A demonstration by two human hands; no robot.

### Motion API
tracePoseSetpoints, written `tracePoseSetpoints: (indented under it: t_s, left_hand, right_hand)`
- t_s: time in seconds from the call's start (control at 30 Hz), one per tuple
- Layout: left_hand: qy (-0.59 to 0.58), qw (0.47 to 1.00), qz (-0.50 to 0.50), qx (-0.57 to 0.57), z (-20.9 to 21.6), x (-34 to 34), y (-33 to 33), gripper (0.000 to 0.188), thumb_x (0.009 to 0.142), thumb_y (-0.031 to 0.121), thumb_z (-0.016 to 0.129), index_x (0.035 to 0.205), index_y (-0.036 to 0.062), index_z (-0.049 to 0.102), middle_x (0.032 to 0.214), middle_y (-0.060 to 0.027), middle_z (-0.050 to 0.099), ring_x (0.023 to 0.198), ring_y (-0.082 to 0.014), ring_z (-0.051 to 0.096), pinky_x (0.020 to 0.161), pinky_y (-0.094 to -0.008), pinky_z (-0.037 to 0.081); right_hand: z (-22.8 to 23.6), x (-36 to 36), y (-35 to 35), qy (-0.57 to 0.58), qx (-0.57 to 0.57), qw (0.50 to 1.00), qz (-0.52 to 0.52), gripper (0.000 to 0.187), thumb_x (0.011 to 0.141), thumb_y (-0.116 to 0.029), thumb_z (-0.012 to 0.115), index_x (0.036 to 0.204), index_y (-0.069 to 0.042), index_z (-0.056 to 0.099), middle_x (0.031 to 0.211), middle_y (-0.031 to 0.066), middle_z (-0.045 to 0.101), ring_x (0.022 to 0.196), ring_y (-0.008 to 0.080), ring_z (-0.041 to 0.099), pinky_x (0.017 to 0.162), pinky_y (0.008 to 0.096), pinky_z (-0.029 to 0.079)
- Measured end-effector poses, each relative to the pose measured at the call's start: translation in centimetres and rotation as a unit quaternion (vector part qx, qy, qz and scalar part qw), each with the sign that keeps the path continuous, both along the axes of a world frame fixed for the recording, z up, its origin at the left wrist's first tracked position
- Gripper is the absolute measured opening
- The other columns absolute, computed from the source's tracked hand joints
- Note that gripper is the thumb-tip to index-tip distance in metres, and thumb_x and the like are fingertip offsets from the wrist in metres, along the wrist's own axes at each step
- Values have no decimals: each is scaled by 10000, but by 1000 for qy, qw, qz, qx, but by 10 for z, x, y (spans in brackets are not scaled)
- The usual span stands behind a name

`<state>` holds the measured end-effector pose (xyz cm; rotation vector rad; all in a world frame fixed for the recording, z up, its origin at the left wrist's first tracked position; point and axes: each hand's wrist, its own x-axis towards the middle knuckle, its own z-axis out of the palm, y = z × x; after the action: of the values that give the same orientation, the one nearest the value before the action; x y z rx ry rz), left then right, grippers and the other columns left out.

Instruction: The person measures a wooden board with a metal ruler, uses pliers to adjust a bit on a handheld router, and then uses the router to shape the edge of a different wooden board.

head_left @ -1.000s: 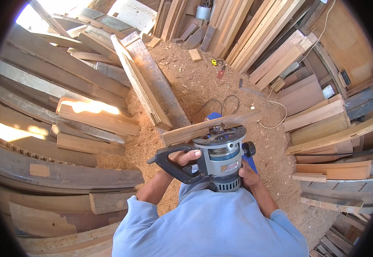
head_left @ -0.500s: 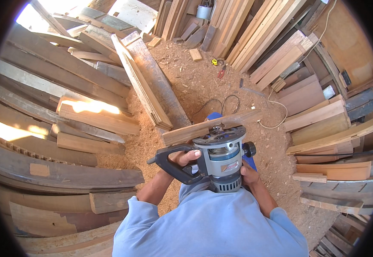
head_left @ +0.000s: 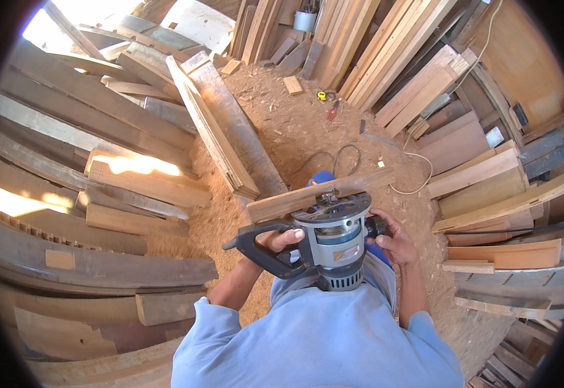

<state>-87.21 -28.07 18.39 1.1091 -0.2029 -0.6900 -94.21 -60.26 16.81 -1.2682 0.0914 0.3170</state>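
A grey and black power router (head_left: 341, 242) rests upside down against my body, its round black base plate facing up and away from me. My left hand (head_left: 279, 240) is wrapped round the black D-shaped handle on its left side. At the router's right side, my right hand (head_left: 393, 238) has its fingers and thumb closed round the black knob (head_left: 376, 226). A metal fitting (head_left: 328, 198) sits at the centre of the base plate; whether a bit is in it I cannot make out. Just beyond the base lies a narrow wooden board (head_left: 282, 204), running left to right.
A stack of thin planks (head_left: 214, 126) and a worn wide board (head_left: 236, 123) lie ahead left. Sawdust covers the floor, with a yellow tape measure (head_left: 322, 96), red-handled pliers (head_left: 333, 111) and a cord (head_left: 418, 192). Lumber piles (head_left: 100, 258) flank both sides.
My right hand has moved from the lower right of the router's body up to the black side knob. My left hand stays on the handle, and the router has barely shifted.
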Motion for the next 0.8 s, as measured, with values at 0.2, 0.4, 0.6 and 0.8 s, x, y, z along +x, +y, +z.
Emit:
tracePoseSetpoints:
  t_s: [0.2, 0.4, 0.6, 0.8]
  left_hand:
    - [-9, 1000, -5, 5, 1, 3, -4, 912, 740, 389, 823, 1452, -27, 435, 1359, -176, 577, 1269, -272, 550, 1093, -395, 430]
    - [-15, 1000, -2, 20, 5, 4, -1, 916, 738, 391, 824, 1454, -27, 434, 1360, -176, 576, 1271, -273, 549, 1094, -395, 429]
    - [-54, 998, 8, 9, 11, 9, -9, 825, 760, 364, 807, 1404, -30, 476, 1296, -157, 595, 1230, -258, 547, 1070, -391, 424]
    - [-98, 995, 2, 0, 8, 12, -13, 754, 770, 349, 799, 1361, -29, 523, 1280, -152, 601, 1221, -255, 545, 1066, -396, 418]
  right_hand:
    - [3, 1, -2, 63, -74, 995, -16, 622, 937, -540, 652, 1299, -35, 607, 905, -1, 636, 766, 81, 567, 594, 214, 417]
    - [13, -3, 12, 5, -150, 987, -54, 603, 997, -547, 548, 1310, -31, 576, 928, -5, 624, 706, 75, 523, 596, 221, 417]
    - [10, -5, 19, -45, -173, 981, -70, 474, 1057, -453, 445, 1214, -23, 568, 952, 8, 620, 727, 91, 540, 642, 253, 466]
    - [23, 7, 11, 64, -253, 965, -16, 463, 1076, -406, 364, 1108, -10, 604, 925, 36, 616, 731, 125, 575, 627, 271, 476]
